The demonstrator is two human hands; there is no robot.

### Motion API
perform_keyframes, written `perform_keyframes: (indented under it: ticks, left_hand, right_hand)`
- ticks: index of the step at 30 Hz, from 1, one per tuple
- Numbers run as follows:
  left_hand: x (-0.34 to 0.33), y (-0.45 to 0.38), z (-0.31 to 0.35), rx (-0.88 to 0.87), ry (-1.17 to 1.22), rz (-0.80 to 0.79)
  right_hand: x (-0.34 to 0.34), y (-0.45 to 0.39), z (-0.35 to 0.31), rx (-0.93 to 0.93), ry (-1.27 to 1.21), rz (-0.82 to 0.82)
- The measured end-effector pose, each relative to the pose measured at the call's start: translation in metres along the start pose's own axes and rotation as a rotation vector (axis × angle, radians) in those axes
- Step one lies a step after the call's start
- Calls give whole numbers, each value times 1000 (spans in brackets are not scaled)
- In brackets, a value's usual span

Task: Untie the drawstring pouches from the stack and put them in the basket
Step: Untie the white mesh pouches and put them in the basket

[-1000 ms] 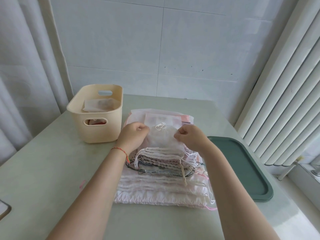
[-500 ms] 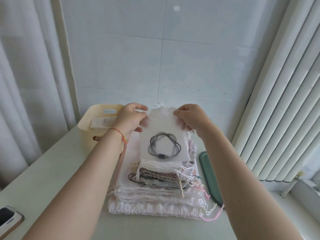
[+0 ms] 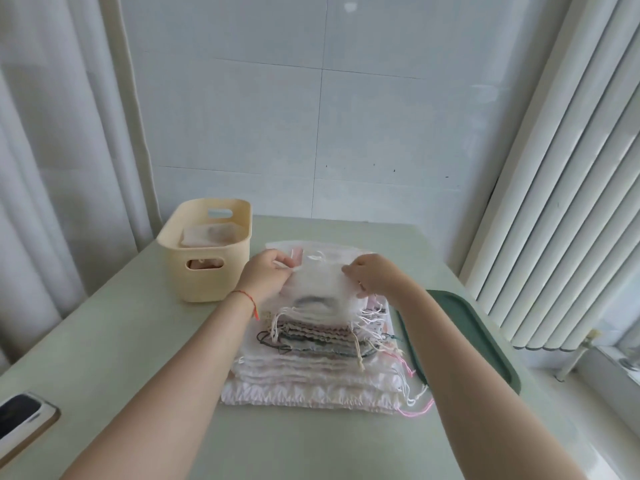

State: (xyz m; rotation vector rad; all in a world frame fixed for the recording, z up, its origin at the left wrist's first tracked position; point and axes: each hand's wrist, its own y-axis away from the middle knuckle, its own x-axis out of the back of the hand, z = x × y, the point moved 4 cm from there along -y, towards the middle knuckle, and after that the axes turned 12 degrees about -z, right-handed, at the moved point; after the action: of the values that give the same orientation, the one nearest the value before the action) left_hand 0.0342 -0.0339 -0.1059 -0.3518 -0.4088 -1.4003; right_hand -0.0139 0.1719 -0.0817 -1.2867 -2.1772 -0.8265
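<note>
On the pale green desk [image 3: 104, 348] a stack of drawstring pouches [image 3: 311, 372] lies in the middle, with many loose strings hanging over its near and right edges. Both hands are over the far part of this stack and hold one thin white pouch [image 3: 320, 285] by its top corners. The left hand [image 3: 266, 275] pinches the left corner between the thumb and the curled fingers, and the right hand [image 3: 372, 277] pinches the right corner in the same way. The pouch is half transparent, and a dark ring-shaped thing [image 3: 313, 301] shows through its lower part, but it is too blurred to say what it is. The lower edge of the pouch touches the top of the stack, where its white strings hang down. A small knot of white string [image 3: 317, 257] sits at the top edge of the pouch, between the two hands. A red thread bracelet [image 3: 246, 299] is around the left wrist.

To the left of the stack, near it but not touching, stands a cream plastic basket [image 3: 207, 268] with handle holes; one whitish pouch [image 3: 209, 233] already lies inside it. On the right, a dark green tray [image 3: 474, 341] lies just beside the stack, partly hidden by the right forearm. A phone [image 3: 20, 419] lies at the left near corner of the desk.
</note>
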Motion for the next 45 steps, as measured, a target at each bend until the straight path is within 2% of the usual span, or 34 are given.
perform_keyframes:
  ticks: [3,7,9,13,15,17,20,23,26,31,34,39,42,45]
  left_hand:
    - [-6,-3,-12,31,-38,-26]
    - [2,-12,6,0,-24,10]
    - [12,-20,24,-54,-30,44]
    - [32,-30,69,-248,85,147]
    - [41,-24,88,-395,192,222]
    - [42,-16,94,-468,200,266]
    - [26,-15,64,-314,153,203]
    - [1,-17,14,-10,-20,27]
    - [-16,-11,-20,142,-131,-49]
    - [-18,-14,-28,188,-277,16]
    - [-18,-19,-27,220,-373,-68]
    - [-17,-25,-27,294,-178,-194]
    - [-15,-27,-27,325,-183,-276]
    - [-14,-25,-16,229,-203,-286]
  right_hand:
    - [-11,-5,11,-79,-105,-78]
    - [0,-8,0,-39,-107,-26]
    - [13,-8,-15,11,-140,41]
    - [40,-10,-46,214,-427,235]
    - [53,-5,-55,356,-450,362]
    - [57,3,-56,423,-428,408]
    - [45,3,-37,328,-291,374]
    - [13,-10,-5,61,-64,129]
    - [-15,-23,20,-117,31,-58]
    - [-31,-34,34,-178,71,-52]
    - [-35,-36,37,-163,180,-17]
    - [-39,-42,39,-124,224,-4]
    - [-38,-40,36,-104,265,-41]
    - [-28,-36,33,-75,231,-85]
